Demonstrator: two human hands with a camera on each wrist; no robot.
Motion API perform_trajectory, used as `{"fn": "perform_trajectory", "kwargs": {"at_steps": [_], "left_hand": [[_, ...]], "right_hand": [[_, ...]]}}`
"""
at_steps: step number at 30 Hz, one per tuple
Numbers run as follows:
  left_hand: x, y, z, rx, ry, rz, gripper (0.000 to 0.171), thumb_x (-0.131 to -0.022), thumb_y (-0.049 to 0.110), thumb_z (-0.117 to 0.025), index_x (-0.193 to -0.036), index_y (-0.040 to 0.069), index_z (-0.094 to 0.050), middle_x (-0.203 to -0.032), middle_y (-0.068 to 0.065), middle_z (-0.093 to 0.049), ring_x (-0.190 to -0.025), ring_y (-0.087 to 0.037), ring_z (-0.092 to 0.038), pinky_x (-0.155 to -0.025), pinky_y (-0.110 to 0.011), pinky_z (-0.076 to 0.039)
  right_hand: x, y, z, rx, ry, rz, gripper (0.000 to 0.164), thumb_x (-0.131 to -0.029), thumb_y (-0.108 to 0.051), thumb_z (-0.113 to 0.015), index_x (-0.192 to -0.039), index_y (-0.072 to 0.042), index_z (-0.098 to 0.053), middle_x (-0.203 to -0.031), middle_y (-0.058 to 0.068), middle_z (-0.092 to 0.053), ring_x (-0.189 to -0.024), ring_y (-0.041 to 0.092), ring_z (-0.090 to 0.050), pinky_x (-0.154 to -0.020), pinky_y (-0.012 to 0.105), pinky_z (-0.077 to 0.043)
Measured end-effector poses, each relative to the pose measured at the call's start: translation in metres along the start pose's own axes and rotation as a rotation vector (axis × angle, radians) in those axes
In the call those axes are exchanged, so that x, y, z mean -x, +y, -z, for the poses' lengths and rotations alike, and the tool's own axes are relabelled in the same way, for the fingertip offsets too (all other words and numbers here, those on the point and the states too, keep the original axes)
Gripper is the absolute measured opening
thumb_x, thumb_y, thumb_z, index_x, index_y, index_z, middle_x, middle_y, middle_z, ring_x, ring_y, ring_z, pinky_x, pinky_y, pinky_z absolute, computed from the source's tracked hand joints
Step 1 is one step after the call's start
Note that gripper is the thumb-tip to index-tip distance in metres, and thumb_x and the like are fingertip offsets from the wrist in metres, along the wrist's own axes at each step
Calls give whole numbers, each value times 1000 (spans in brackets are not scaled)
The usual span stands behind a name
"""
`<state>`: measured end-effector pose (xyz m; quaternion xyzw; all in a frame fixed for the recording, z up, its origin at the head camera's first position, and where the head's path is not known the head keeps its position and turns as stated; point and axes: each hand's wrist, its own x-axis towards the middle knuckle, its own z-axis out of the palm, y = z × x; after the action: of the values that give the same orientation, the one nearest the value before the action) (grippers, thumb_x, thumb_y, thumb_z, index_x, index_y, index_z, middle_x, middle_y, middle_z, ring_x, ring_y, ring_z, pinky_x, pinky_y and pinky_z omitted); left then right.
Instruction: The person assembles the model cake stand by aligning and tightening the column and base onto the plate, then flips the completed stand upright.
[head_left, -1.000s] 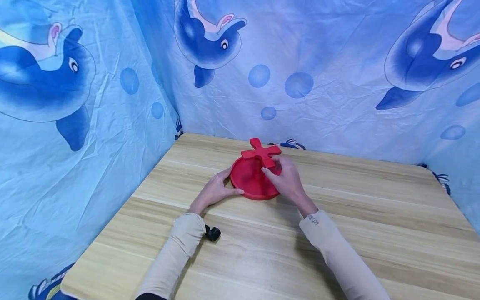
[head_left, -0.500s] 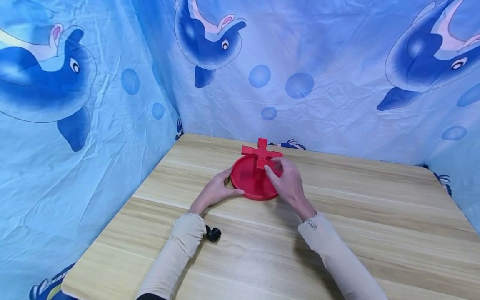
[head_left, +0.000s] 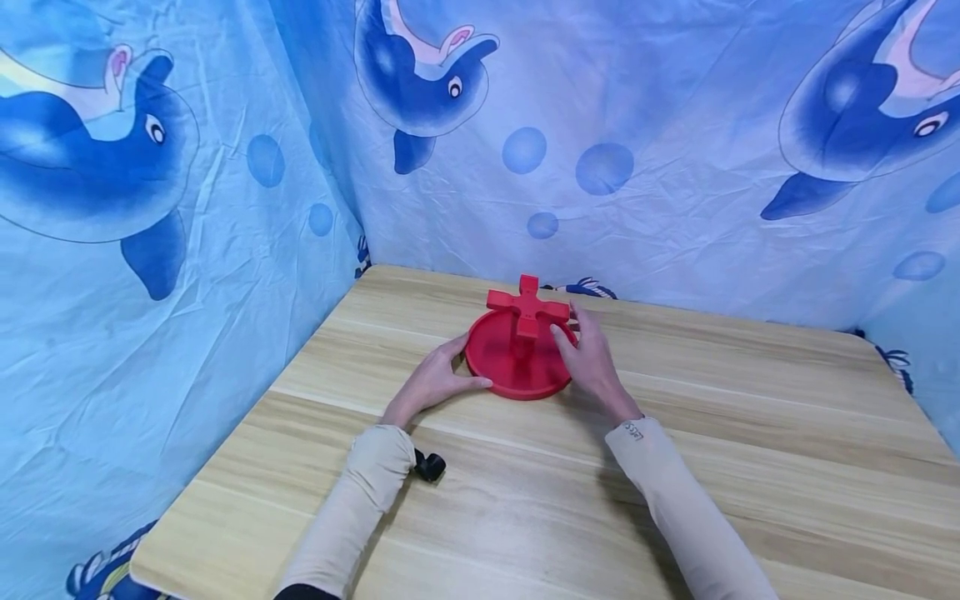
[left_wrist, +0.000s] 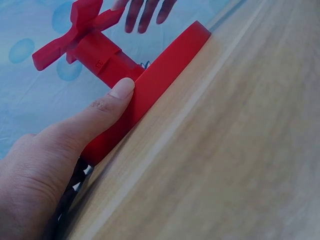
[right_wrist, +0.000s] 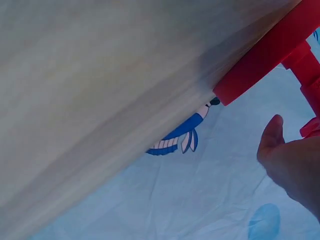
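A red round base [head_left: 495,354] with a raised rim stands on the wooden table. From its middle rises a red post [left_wrist: 102,60], topped by a four-armed red cross [head_left: 528,307]. My left hand [head_left: 433,380] holds the base at its left edge, the thumb against the rim's side and the fingers round the back, mostly hidden. My right hand [head_left: 591,357] is at the cross's right arm, thumb and fingers spread either side of it. In the left wrist view the fingers of the right hand hang loosely; whether they touch the arm I cannot tell.
The light wooden table [head_left: 712,400] meets a blue dolphin-print curtain [head_left: 660,225] at the back and on the left side. A small black device [head_left: 430,467] sits at the left wrist.
The cross has turned, so one arm now points toward me. My right hand has come off the front arm and moved right to the right arm. The left hand stays on the base.
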<state>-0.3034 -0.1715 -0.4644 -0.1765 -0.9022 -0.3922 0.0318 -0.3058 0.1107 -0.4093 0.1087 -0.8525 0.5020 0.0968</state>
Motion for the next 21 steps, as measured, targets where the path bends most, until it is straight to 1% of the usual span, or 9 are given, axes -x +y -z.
{"fn": "perform_trajectory", "kwargs": {"at_steps": [4,6,9,11,15,21], "left_hand": [[1,0,0,-15,0,14,106,-77,66,-83,-161,19,-40,-157,-1,-47,-144,-24,-41,-112,-52,-41],[1,0,1,-17,-2,13,106,-77,67,-82,-161,19,-40,-158,-2,-46,-144,-24,-41,-112,-52,-41],[1,0,0,-16,-6,9,105,-78,67,-82,-161,19,-40,-158,-1,-46,-144,-23,-40,-112,-51,-42],[0,0,-1,-14,-5,4,104,-78,67,-82,-161,20,-40,-158,0,-46,-144,-23,-40,-112,-51,-42],[0,1,0,-24,-1,7,105,-78,68,-81,-162,21,-39,-159,1,-45,-145,-23,-39,-113,-51,-40],[-1,2,0,-29,1,-6,104,-79,67,-81,-162,21,-39,-160,1,-44,-146,-23,-39,-114,-50,-39]], "right_hand": [[-2,1,1,-69,-43,-6,69,-106,-16,-61,-164,-5,-25,-155,18,-41,-137,36,-45,-106,53,-49],[-3,0,1,-100,-43,1,67,-106,-16,-61,-163,-4,-28,-154,19,-44,-136,36,-46,-106,52,-49],[-4,1,3,-128,-24,20,62,-106,-15,-61,-160,-3,-34,-147,19,-50,-130,35,-50,-105,50,-50],[-3,1,4,-140,-1,41,57,-105,-14,-62,-156,0,-40,-140,20,-55,-125,34,-53,-101,48,-51],[-2,1,5,-147,35,66,49,-103,-13,-65,-148,0,-51,-127,18,-61,-114,31,-57,-92,41,-52],[2,1,6,-163,58,94,44,-100,-16,-71,-140,-1,-58,-114,14,-65,-103,27,-58,-80,27,-51]]}}
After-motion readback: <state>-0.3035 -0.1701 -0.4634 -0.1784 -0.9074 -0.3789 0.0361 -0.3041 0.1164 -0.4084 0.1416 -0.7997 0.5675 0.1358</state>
